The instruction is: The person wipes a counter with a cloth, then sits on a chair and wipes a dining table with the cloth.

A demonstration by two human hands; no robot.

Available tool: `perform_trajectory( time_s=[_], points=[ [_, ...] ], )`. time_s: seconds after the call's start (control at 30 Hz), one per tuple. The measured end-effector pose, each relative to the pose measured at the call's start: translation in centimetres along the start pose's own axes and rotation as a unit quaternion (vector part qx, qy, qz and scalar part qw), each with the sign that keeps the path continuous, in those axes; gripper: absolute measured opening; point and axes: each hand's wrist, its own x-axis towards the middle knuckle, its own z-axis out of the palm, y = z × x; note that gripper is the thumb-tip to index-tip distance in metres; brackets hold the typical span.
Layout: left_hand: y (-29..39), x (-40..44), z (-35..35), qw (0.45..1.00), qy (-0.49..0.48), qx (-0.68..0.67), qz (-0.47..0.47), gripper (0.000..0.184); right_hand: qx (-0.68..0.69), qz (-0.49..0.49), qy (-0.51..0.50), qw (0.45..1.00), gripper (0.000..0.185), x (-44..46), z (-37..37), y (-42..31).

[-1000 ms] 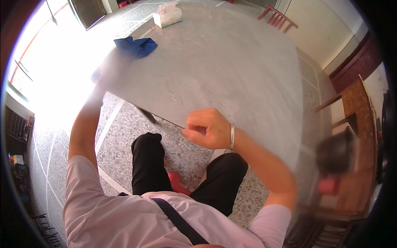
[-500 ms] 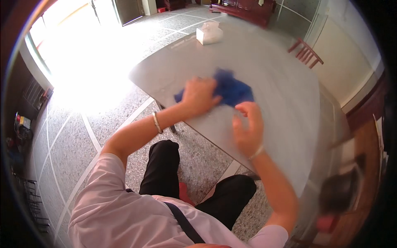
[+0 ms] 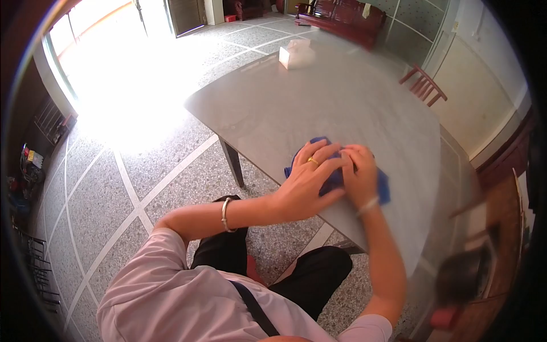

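Observation:
A crumpled blue cloth [image 3: 383,188] lies near the front edge of the grey table [image 3: 364,108], under and between my two hands. My left hand [image 3: 307,183], with a yellow ring and a bracelet on its wrist, has its bent fingers over the cloth's left part, the thumb pointing right. My right hand [image 3: 360,175] is curled on the cloth beside it, and the fingertips of both hands meet. Some cloth shows past each hand; the part beneath them is hidden.
A white tissue pack [image 3: 296,55] stands at the table's far side. A red wooden chair [image 3: 424,86] is at the far right and a dark red bench [image 3: 342,20] behind. A wooden desk [image 3: 494,251] with a dark blurred object is at the right. Table legs show below.
The blue cloth has come from the table's far left to its near edge, bunched up. My left hand moved right with it, and my right hand, earlier apart from the cloth, now rests on it.

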Motion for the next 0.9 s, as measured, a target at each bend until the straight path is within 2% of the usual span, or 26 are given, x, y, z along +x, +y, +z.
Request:
perform_trajectory(
  time_s=[0.1,0.2,0.3,0.37,0.47,0.5,0.53,0.63,0.73,0.8,0.9],
  points=[
    [1.4,-0.9,-2.0,0.993,-0.013,-0.091,0.067,0.026,-0.033,-0.011,-0.003,0.999,0.012,0.0,0.1,-0.2],
    [3.5,-1.4,-4.2,0.956,-0.088,-0.272,0.059,0.017,-0.050,-0.029,0.000,0.998,0.011,0.0,0.3,-0.2],
    [6.0,-1.2,-6.5,0.935,-0.047,-0.301,0.180,0.019,-0.057,-0.039,0.001,0.998,0.011,-0.1,0.2,-0.4],
    [8.4,-1.9,-7.4,0.900,-0.034,-0.396,0.176,0.022,-0.054,-0.047,0.001,0.997,0.010,-0.3,0.1,-0.2],
    [10.5,-2.0,-8.3,0.866,-0.059,-0.446,0.216,0.030,-0.053,-0.051,0.006,0.997,0.011,-0.3,0.2,-0.1],
    [11.3,-2.1,-8.6,0.864,-0.085,-0.453,0.203,0.032,-0.053,-0.049,0.007,0.997,0.011,-0.3,0.2,-0.1],
    [10.9,-1.8,-7.5,0.869,-0.043,-0.400,0.287,0.036,-0.054,-0.047,0.007,0.997,0.011,-0.3,0.3,-0.1],
    [11.9,-1.6,-7.3,0.880,-0.030,-0.351,0.319,0.036,-0.059,-0.046,0.001,0.997,0.011,-0.2,0.4,0.2],
    [11.6,-1.5,-6.5,0.866,-0.026,-0.352,0.355,0.032,-0.064,-0.042,-0.001,0.997,0.012,-0.3,0.3,0.3],
    [11.8,-1.0,-6.9,0.872,-0.024,-0.334,0.358,0.030,-0.060,-0.052,-0.004,0.997,0.012,-0.2,0.4,0.4],
    [12.2,-1.1,-8.4,0.884,-0.100,-0.340,0.306,0.042,-0.060,-0.052,0.004,0.997,0.012,-0.3,0.4,0.2]
  ],
)
